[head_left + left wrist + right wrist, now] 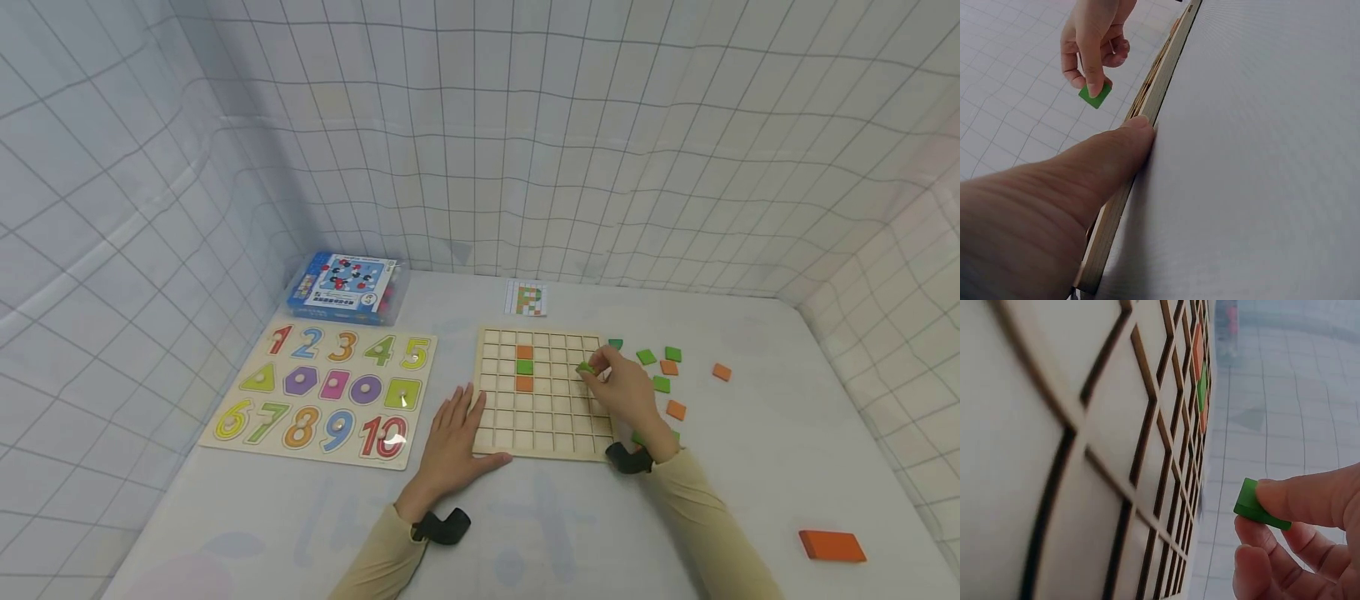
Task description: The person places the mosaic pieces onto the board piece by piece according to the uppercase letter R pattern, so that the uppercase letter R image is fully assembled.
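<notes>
A wooden grid board [555, 421] lies on the table, with an orange, a green and another orange square tile [524, 384] stacked along one column. Against its left front corner rests my left hand [452, 446], fingers spread and straight, the thumb along the front edge. Above the board's right side my right hand [628, 392] pinches a green square tile [1250, 501] between thumb and fingers. That tile is held off the grid, as the left wrist view also shows. Loose green and orange tiles [676, 409] lie right of the board, some partly hidden by the right arm.
Behind the board lies a small pattern card [527, 298] with coloured squares. On the left are a number-and-shape peg puzzle [315, 392] and a clear-and-blue boxed set [347, 287]. An orange block [832, 546] sits at the front right. Checked cloth surrounds the table.
</notes>
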Demonstrator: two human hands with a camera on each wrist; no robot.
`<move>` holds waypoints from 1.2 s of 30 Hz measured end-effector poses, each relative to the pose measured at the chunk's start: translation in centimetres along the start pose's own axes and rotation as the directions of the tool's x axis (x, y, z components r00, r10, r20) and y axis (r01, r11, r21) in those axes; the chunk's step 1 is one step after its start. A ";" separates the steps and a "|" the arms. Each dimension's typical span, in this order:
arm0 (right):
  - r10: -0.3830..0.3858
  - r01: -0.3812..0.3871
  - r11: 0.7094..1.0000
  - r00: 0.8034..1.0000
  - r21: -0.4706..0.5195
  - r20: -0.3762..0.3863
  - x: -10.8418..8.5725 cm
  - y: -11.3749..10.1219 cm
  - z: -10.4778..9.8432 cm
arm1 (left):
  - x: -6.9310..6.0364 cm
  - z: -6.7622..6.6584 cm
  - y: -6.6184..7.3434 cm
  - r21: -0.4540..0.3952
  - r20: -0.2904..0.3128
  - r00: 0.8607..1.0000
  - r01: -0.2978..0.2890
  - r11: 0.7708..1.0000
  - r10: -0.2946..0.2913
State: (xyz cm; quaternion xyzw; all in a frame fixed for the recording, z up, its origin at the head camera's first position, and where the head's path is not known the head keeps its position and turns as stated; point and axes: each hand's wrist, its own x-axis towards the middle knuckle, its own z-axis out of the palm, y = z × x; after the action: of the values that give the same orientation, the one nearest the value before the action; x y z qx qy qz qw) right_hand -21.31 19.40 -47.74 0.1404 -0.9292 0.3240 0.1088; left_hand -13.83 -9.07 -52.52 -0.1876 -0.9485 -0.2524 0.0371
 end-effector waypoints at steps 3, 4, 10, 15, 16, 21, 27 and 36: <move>-0.026 0.026 1.000 0.999 -0.001 0.040 0.2 -1.1 0.8 | 0.0 -0.1 0.0 -0.002 -0.007 1.000 -0.009 1.000 0.009; -0.037 0.037 0.999 0.998 -0.002 0.060 0.2 -1.4 1.1 | 0.0 -0.1 0.0 -0.002 -0.006 1.000 -0.009 1.000 0.009; -0.090 0.092 0.996 0.987 -0.011 0.136 0.4 -2.7 2.6 | 0.0 0.0 -0.1 0.006 0.004 1.000 -0.003 1.000 0.003; -0.063 0.063 0.998 0.979 0.004 0.193 0.4 -3.6 3.5 | 0.0 0.1 -0.1 0.001 -0.002 1.000 -0.004 1.000 0.004; -0.057 0.056 0.998 0.977 0.009 0.208 0.5 -3.8 3.6 | 0.0 0.1 -0.1 0.003 -0.002 1.000 -0.004 1.000 0.004; -0.054 0.058 0.998 0.966 -0.010 0.251 0.5 -4.7 3.9 | 0.0 0.0 -0.1 0.008 -0.001 1.000 -0.004 1.000 0.004; -0.068 0.080 0.996 0.958 -0.030 0.277 0.8 -5.1 4.4 | 0.0 0.0 -0.1 0.004 -0.006 1.000 -0.012 1.000 0.012; -0.042 0.051 0.998 0.946 -0.020 0.321 1.0 -5.4 4.5 | 0.0 0.1 -0.3 0.006 -0.010 1.000 -0.014 1.000 0.014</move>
State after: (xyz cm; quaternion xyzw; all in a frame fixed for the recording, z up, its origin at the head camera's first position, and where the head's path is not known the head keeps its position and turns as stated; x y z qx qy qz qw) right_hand -20.95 12.34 -47.78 0.2117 -0.9354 0.2812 -0.0341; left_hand -13.92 -9.21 -52.74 -0.1930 -0.9477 -0.2502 0.0441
